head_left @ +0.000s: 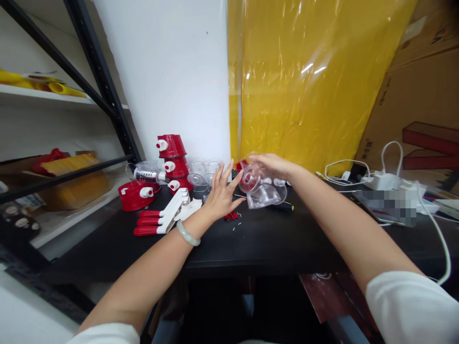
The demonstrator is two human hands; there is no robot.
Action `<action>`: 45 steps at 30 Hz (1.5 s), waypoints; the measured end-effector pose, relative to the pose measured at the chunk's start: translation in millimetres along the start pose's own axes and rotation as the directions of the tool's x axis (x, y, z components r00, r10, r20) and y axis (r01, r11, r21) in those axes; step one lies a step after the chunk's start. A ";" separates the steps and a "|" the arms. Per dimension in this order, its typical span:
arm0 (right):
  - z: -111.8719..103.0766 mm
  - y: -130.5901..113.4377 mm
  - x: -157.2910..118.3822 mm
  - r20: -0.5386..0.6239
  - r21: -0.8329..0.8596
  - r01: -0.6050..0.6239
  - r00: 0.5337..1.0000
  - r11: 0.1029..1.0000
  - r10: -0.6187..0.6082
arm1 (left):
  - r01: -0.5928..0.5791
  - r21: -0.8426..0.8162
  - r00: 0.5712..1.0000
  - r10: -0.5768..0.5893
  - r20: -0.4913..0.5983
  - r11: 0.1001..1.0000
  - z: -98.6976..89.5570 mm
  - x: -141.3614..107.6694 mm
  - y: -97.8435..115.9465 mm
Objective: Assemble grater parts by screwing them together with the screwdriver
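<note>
My right hand (pixel 273 166) grips a round clear plastic cup (pixel 250 180) from above, its fingertips partly hidden by the see-through wall. Beside it, my left hand (pixel 223 195) is open with fingers spread, close to the cup's left side; I cannot tell whether it touches. Just below the cup lies a clear plastic hopper-like piece (pixel 264 197). Small red parts (pixel 231 216) with tiny pale bits lie in front of the left hand. A screwdriver with a dark handle (pixel 285 206) is partly covered by the clear pieces.
Left of my hands stand stacked red housings (pixel 175 166), another red housing (pixel 132 197), white handles with red grips (pixel 161 220) and several clear cups (pixel 203 168). Cables, a white charger (pixel 385 181) and a tablet-like device (pixel 389 206) lie right on the black table (pixel 272 248).
</note>
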State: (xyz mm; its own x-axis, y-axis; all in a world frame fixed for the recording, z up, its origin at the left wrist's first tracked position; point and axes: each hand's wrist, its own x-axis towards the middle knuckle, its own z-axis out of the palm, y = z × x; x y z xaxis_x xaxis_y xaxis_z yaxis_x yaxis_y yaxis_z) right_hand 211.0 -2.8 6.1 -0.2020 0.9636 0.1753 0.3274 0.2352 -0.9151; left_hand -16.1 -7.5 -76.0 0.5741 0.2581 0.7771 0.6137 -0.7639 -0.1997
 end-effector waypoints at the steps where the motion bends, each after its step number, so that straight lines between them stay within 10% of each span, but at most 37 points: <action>1: 14.0 3.0 6.7 0.081 0.039 -0.028 0.996 0.999 0.025 | -0.019 -0.007 1.000 0.019 -0.017 1.000 -1.1 -1.0 -1.5; 7: 51.7 20.5 33.1 0.281 0.056 -0.096 0.957 0.994 0.077 | -0.106 -0.167 0.990 0.120 0.076 0.980 -8.7 -2.1 -11.8; 11: 20.6 29.5 33.1 0.137 0.059 -0.035 0.990 0.998 0.027 | 0.024 -0.388 0.997 -0.052 -0.061 0.921 -2.5 -3.8 -17.6; 14: -12.3 49.8 21.9 -0.045 -0.291 0.039 0.998 0.956 -0.054 | 0.163 -0.494 0.964 -0.244 -0.104 0.854 2.5 -6.3 -24.2; 19: -40.4 94.5 -7.0 0.194 -0.756 0.063 0.972 0.651 0.132 | 0.258 -0.494 0.918 -0.369 -0.142 0.831 8.1 -9.2 -41.2; 28: -29.2 116.8 -21.8 0.281 -0.723 0.134 0.953 0.678 0.111 | 0.374 -0.430 0.872 -0.470 -0.140 0.822 -4.0 -3.5 -41.9; 35: -76.2 111.0 -33.4 0.111 -0.556 0.129 0.991 0.821 -0.080 | 0.490 -0.319 0.825 -0.550 -0.130 0.811 -10.0 -1.3 -44.9; 39: -106.6 100.4 -43.0 -0.184 -0.540 0.194 0.922 0.819 -0.340 | 0.617 -0.255 0.765 -0.643 -0.025 0.745 -14.4 0.5 -46.6; 45: -123.6 104.6 -50.5 -0.439 -0.240 0.105 0.875 0.965 -0.204 | 0.577 -0.006 0.812 -0.572 0.111 0.817 -19.9 4.5 -41.4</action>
State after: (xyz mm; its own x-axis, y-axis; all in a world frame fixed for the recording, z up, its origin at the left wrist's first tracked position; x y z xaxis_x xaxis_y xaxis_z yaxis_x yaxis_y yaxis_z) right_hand 369.6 -11.1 -53.6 0.1621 0.8510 0.4995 0.5160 0.3584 -0.7780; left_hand -49.7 13.5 -52.4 0.1753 0.7126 0.6793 0.8293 -0.4787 0.2882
